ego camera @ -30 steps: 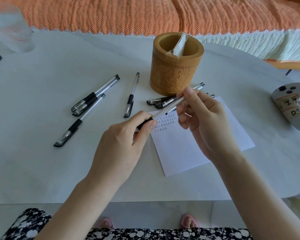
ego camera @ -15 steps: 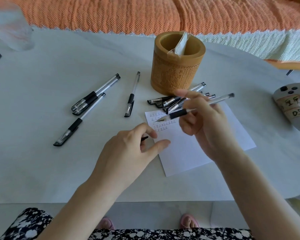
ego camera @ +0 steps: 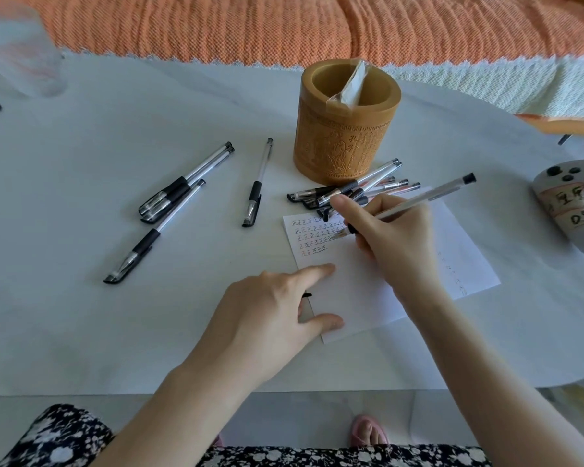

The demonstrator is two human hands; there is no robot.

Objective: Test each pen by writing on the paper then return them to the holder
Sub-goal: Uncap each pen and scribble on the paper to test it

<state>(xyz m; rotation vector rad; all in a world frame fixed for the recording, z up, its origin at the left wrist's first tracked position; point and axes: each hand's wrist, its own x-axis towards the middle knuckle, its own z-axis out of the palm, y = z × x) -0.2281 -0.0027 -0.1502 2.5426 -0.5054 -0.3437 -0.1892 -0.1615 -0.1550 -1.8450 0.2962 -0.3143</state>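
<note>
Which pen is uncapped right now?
The pen gripped in the right hand, bare tip over the paper; its cap peeks from the left hand. The other pens on the table are capped.

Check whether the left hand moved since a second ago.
Yes. The left hand moved away from the bamboo pen holder, down onto the paper at its left edge.

On table (ego camera: 81, 332): holder (ego camera: 346, 136) at rear, paper (ego camera: 361, 291) before it, pen cluster (ego camera: 348, 190) between (at paper's far edge). Left of holder: one pen (ego camera: 258, 183), three more (ego camera: 182, 183) farther left.
</note>
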